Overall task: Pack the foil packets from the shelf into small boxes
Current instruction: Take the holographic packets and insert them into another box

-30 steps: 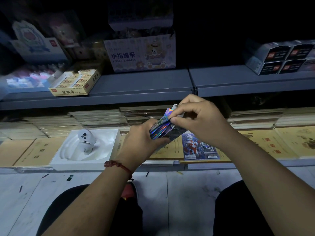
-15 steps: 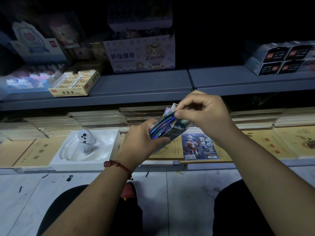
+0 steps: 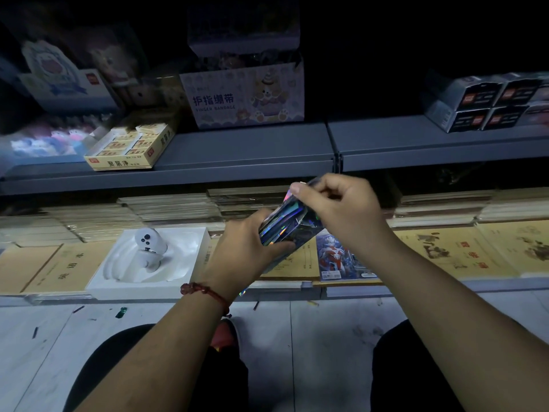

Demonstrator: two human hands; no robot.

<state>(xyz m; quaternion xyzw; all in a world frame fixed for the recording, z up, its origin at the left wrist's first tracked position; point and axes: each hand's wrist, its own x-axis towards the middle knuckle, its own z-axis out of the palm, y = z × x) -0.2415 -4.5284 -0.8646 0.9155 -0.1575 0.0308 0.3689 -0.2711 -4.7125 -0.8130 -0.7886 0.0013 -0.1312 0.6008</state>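
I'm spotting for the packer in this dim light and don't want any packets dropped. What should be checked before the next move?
1. Grip: the left hand holds the foil packets as a stack: ok.
2. Pinch: the right hand has its fingers on the stack's top edge: ok.
3. Stack squared up: not ok, its edges look fanned.
4. Small box ready to receive the stack: cannot tell, it is too dark around the hands.
5. Next item: a loose packet lies flat on the notebooks, just below the hands: ok.
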